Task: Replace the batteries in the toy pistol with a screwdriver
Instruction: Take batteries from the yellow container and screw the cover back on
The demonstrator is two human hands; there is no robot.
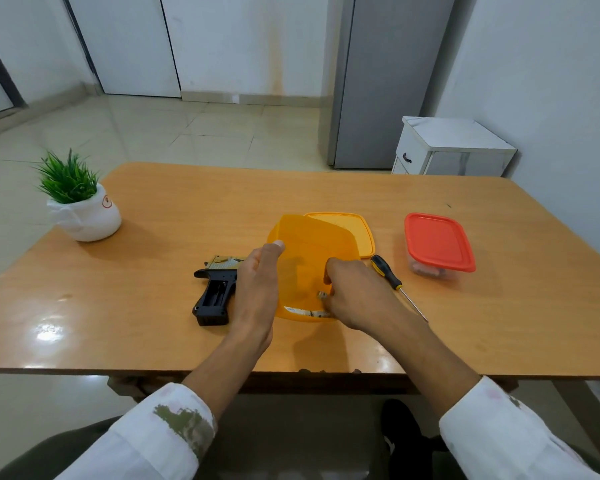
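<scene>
The black toy pistol (213, 296) lies on its side on the table, its grip compartment open and facing up. Just right of it stands a translucent orange container (309, 244), tipped toward me. My left hand (257, 289) grips the container's left wall, thumb on the rim. My right hand (357, 292) reaches inside it, fingers curled around a small battery (321, 294). Another battery (305, 311) lies at the container's bottom. The screwdriver (388, 277), with a black and yellow handle, rests on the table right of my right hand, tip pointing toward me.
The orange lid (357, 226) lies flat behind the container. A clear box with a red lid (437, 242) stands at the right. A potted green plant (84, 209) sits at the table's (153, 323) far left corner.
</scene>
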